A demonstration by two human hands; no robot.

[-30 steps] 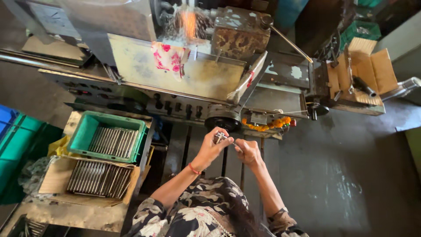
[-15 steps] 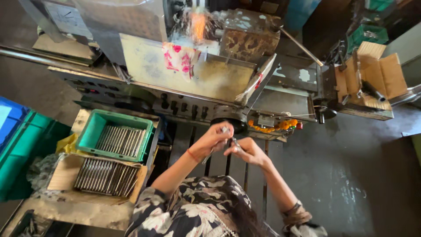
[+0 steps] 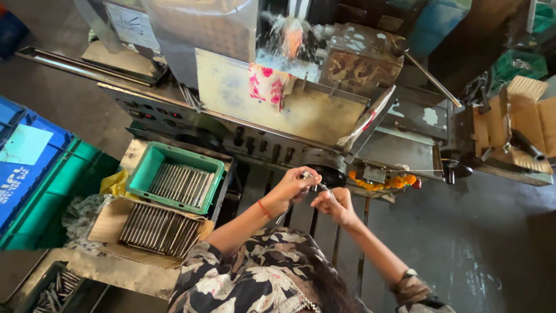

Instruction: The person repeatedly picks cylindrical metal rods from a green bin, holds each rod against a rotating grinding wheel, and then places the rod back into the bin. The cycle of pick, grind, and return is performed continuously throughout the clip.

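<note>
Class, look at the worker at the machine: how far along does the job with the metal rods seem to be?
Done or waiting: I cannot tell which, but many rods lie in rows in the green tray and the cardboard box below it. In hand: the left hand and right hand together hold one slim metal rod before the machine. Left: loose rods in the bin at bottom left look unsorted.
</note>
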